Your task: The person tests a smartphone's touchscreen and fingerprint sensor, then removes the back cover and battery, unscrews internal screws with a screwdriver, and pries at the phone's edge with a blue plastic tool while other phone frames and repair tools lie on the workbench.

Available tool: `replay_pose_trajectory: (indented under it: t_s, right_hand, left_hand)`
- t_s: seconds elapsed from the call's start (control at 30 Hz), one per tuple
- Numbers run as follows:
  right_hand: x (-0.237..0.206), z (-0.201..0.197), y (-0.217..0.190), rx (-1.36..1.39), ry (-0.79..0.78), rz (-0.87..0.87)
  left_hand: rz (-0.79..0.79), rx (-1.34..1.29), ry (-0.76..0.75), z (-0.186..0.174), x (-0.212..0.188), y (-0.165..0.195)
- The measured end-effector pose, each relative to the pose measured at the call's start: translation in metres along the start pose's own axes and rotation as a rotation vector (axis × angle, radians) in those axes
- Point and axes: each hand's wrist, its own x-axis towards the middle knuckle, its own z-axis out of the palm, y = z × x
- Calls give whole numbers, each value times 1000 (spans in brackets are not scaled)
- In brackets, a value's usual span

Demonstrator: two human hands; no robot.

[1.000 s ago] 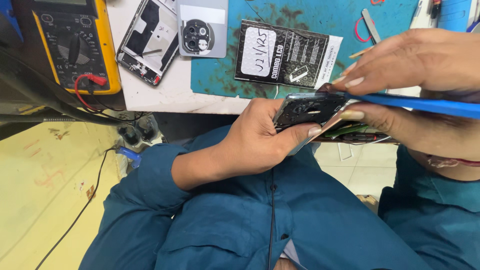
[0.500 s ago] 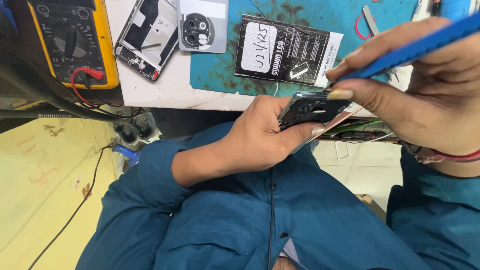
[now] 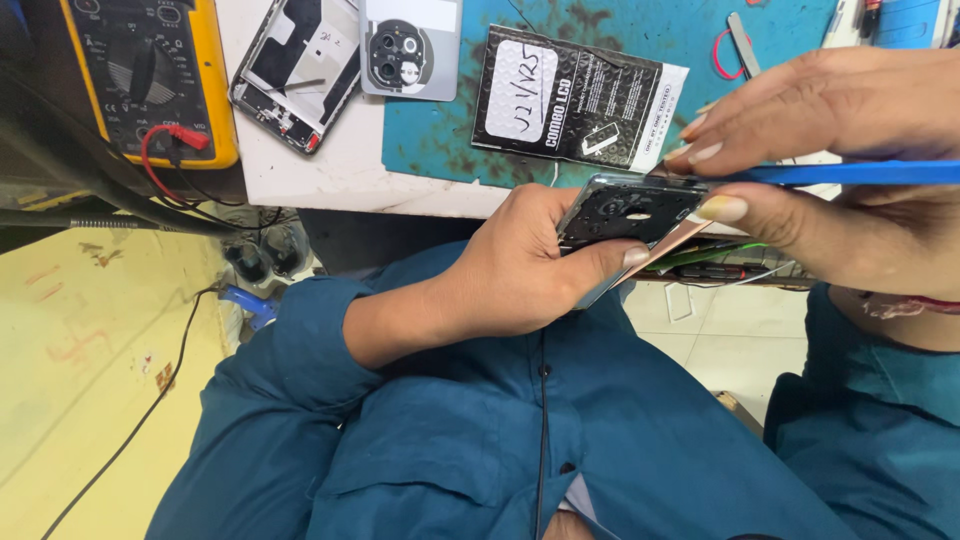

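My left hand (image 3: 520,265) grips an opened phone (image 3: 625,215) over my lap, its dark inner side facing up and a copper-coloured edge showing below. My right hand (image 3: 840,170) comes in from the right and pinches a thin blue pry tool (image 3: 850,174). The tool's tip rests at the phone's upper right edge. My right thumb presses beside that same corner. Both forearms wear teal sleeves.
On the bench edge above lie a black parts pouch with a white label (image 3: 575,95), a grey phone back cover with a round camera ring (image 3: 408,48), a stripped phone frame (image 3: 295,70) and a yellow multimeter with a red lead (image 3: 150,75). A blue mat (image 3: 640,30) covers the bench.
My right hand has swung the blue tool from tilted upward back down to level at the phone's top edge. The left hand keeps its hold on the phone.
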Motion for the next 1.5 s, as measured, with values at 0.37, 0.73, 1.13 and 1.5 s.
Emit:
replay_pose_trajectory:
  t_s: [0.37,0.73,1.13,1.5]
  right_hand:
    - [-3,-2,19,-4,-30,-51]
    - [-12,11,24,250,55,245]
    - [-5,7,25,216,-46,67]
    - [-5,6,24,267,-56,93]
  left_hand:
    - [5,-248,-125,-5,2,-16]
    - [-231,-947,-247,-18,2,-37]
    - [-296,-938,-470,-20,12,-41]
    - [-245,-796,-614,-23,20,-56]
